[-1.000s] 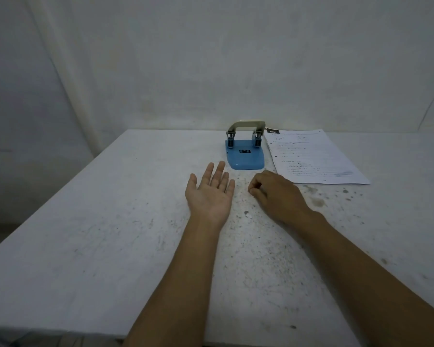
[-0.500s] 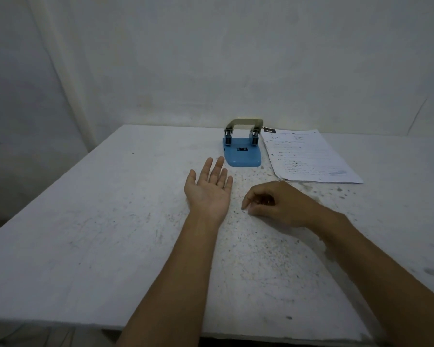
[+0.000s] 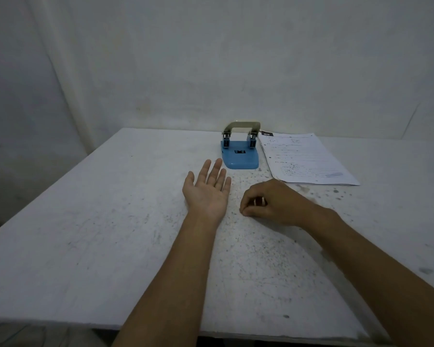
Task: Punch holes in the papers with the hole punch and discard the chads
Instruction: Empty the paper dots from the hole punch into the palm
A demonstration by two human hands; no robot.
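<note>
A blue hole punch (image 3: 239, 154) with a grey lever stands at the far middle of the white table (image 3: 98, 221). Right of it lies a stack of printed papers (image 3: 306, 159). My left hand (image 3: 208, 191) rests palm up on the table, fingers together and flat, just in front of the punch. My right hand (image 3: 273, 202) sits beside it with thumb and fingertips pinched low on the tabletop; whether a chad is between them is too small to tell. Tiny specks, possibly chads, dot the surface around both hands.
The table butts against a pale wall (image 3: 211, 58) at the back. Dark stains (image 3: 336, 191) mark the surface to the right of the papers' near edge. The table's near edge runs along the bottom of the view.
My right hand has drawn back toward me and to the right, away from the punch, loosening from a fist into a pinch on the tabletop. The left hand has stayed palm up.
</note>
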